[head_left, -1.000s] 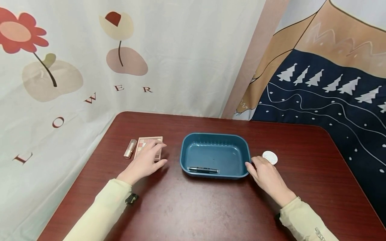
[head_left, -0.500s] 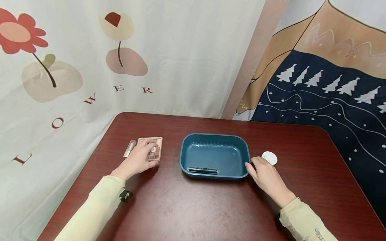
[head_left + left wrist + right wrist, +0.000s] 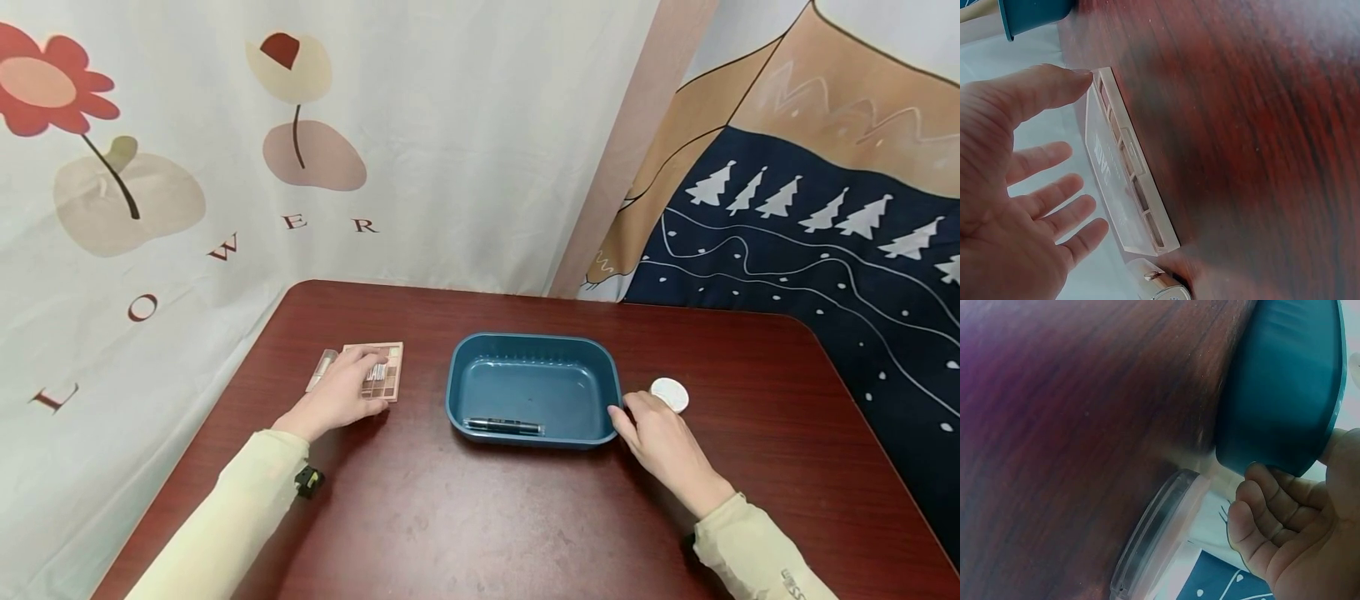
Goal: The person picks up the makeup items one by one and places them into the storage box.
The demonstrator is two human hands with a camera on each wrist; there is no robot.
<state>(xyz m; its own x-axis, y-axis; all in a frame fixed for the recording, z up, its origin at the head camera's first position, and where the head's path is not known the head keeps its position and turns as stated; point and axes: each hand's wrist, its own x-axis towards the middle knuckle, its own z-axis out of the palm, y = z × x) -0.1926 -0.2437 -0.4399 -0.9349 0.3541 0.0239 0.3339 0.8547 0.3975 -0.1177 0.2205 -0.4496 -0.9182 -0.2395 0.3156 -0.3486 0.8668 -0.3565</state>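
Note:
My left hand [image 3: 341,396] is over a pink eyeshadow palette [image 3: 392,367] at the table's left, fingers spread and loosely bent. In the left wrist view the thumb [image 3: 1041,90] is close to one corner of the palette [image 3: 1125,169]; whether it touches I cannot tell. A lipstick tube [image 3: 321,368] lies just left of the palette, partly covered by the hand. My right hand [image 3: 667,446] holds the right wall of a blue plastic basin [image 3: 536,387], thumb at the rim and curled fingers outside. A dark pen with clear ends [image 3: 502,426] lies inside along the near wall.
A round white-topped container [image 3: 671,393] with a clear side sits right of the basin, close beyond the right hand. The reddish-brown table [image 3: 480,517] meets printed curtains [image 3: 465,167] at the back and left.
My left hand has moved left and slightly down over the palette, covering more of the lipstick. The right hand and the basin stay in place.

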